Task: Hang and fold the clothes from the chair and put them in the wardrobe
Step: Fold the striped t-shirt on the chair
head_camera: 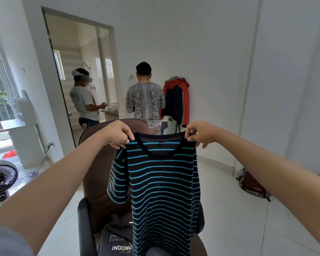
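A black T-shirt with thin blue stripes (163, 191) hangs in front of me, held up by its shoulders. My left hand (118, 134) pinches the left shoulder seam and my right hand (199, 133) pinches the right one. Below and behind the shirt stands a brown office chair (98, 182) with dark armrests. A dark grey garment with white lettering (116, 241) lies on its seat, partly hidden by the hanging shirt. No wardrobe is in view.
Two people stand ahead, one in a headset (83, 100) at a doorway, one in a patterned sweater (146, 100). Jackets (177, 100) hang at the far wall. A fan (2, 178) sits at the left, a bag (253, 185) on the white tiled floor at the right.
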The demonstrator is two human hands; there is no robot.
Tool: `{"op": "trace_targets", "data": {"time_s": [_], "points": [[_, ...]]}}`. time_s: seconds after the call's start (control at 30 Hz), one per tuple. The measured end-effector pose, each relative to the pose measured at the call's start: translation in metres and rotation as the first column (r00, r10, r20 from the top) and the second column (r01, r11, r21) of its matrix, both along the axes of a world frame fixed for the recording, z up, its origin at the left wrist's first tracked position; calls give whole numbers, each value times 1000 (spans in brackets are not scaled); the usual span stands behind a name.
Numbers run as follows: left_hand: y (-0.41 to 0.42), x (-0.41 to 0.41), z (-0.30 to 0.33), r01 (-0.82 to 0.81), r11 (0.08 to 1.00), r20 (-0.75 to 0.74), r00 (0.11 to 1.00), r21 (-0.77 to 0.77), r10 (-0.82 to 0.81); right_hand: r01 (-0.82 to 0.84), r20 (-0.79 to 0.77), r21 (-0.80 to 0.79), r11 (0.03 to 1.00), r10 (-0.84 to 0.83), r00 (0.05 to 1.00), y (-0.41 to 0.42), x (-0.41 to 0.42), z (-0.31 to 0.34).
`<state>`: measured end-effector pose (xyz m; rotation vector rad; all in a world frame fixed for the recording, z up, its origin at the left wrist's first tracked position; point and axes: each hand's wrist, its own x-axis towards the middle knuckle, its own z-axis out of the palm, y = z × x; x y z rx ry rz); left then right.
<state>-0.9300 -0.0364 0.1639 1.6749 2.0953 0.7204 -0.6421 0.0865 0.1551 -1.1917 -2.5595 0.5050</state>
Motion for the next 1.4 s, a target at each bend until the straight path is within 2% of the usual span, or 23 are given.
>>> {"op": "trace_targets", "data": {"time_s": [0.1, 0.2, 0.27, 0.43, 0.57, 0.67, 0.77, 0.97, 1.2, 1.4], "points": [[-3, -3, 1, 4, 999, 21, 1000, 35, -5, -9, 21, 31, 999, 8, 1000, 0, 0, 1], [-6, -6, -2, -2, 989, 66, 998, 148, -8, -27, 20, 76, 997, 26, 999, 0, 2, 1], [-9, -4, -3, 1, 978, 71, 997, 208, -16, -39, -13, 49, 998, 40, 999, -1, 3, -1], [-11, -7, -3, 15, 958, 69, 997, 285, -36, -50, -175, -76, 996, 36, 984, -1, 2, -7], [-11, -13, -1, -17, 948, 83, 997, 319, -10, -105, -379, -218, 970, 15, 925, -8, -2, -15], [-11, -15, -2, -18, 937, 125, 992, 348, -28, -134, -452, -256, 957, 4, 892, -11, -7, -24], [-12, -17, -6, -14, 923, 109, 994, 384, -30, -142, -450, -233, 962, 23, 893, -13, -12, -30], [-16, -13, -6, 23, 907, 39, 998, 421, -43, -82, -364, -66, 994, 52, 930, -10, -15, -25], [-25, -16, 9, 85, 901, 11, 995, 425, -99, -132, -510, -90, 987, 68, 858, -8, -13, 3], [-30, -10, 19, 77, 881, 96, 986, 467, -137, -210, -656, -40, 977, 132, 743, -10, -16, 19]]}}
